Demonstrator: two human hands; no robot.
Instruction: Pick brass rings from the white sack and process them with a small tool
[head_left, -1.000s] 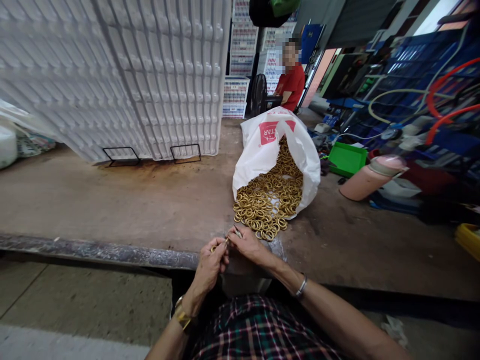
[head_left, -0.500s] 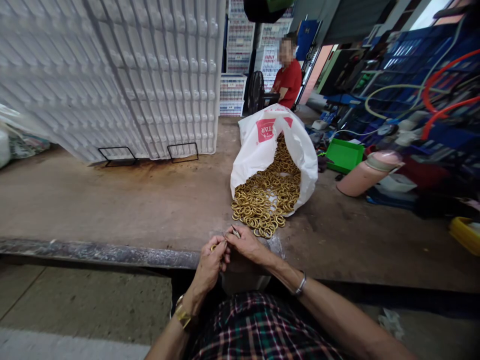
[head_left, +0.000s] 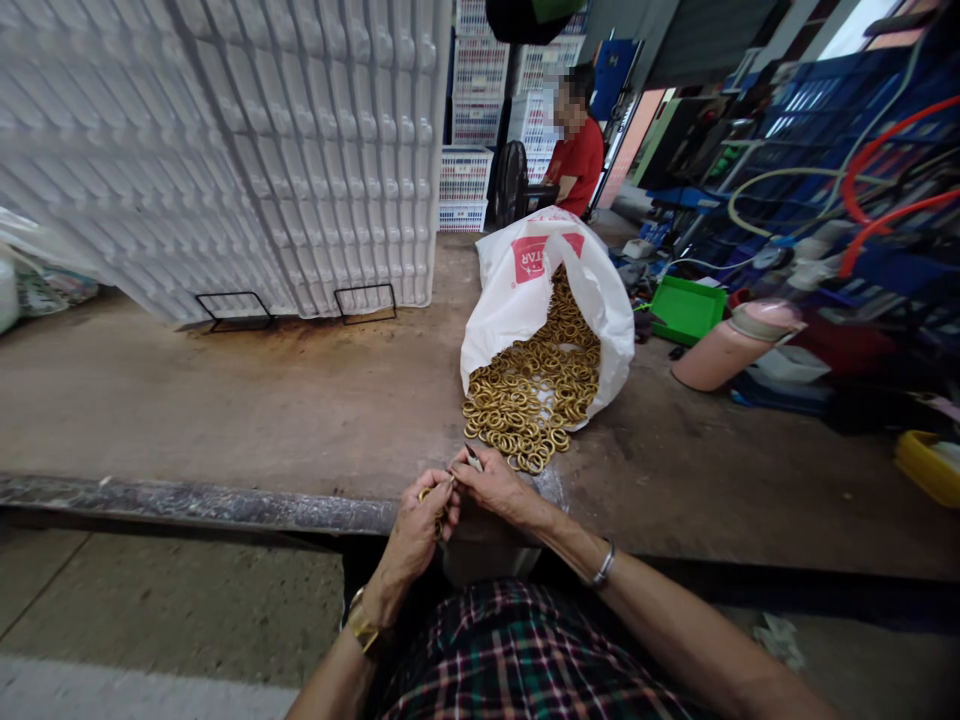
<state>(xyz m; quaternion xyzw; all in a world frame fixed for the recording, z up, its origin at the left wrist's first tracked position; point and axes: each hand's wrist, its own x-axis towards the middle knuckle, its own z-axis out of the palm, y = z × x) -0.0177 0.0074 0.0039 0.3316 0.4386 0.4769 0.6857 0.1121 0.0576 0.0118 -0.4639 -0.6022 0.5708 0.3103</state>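
Concrete makes the work surface [head_left: 225, 400], grey-brown and stained with rust near the back, its front edge a dark worn lip running from the left to the middle. At far left lies a crumpled plastic bundle [head_left: 30, 285]; beside it a tall stack of white moulded trays [head_left: 247, 150] leans upright against two black wire stands [head_left: 367, 303]. Low in the middle the person's hands meet just over the edge: the left hand [head_left: 416, 530], a gold watch on its wrist, is curled with fingertips pinching a small brass ring [head_left: 427, 493], and the right hand [head_left: 495, 485], touching it, pinches a thin dark tool [head_left: 474, 459] against that ring. Just beyond the hands a heap of brass rings [head_left: 536, 400] spills from a white plastic bag [head_left: 517, 290] with a red logo, lying on its side. Behind it stand white crates [head_left: 469, 185] and a dark fan [head_left: 516, 185] — a seated person in a red shirt [head_left: 581, 165] is next to them. To the right lie a green tray [head_left: 688, 310], a pink flask [head_left: 739, 345] on its side, blue racks with red and pale hoses [head_left: 885, 160], and a yellow tub [head_left: 926, 465].
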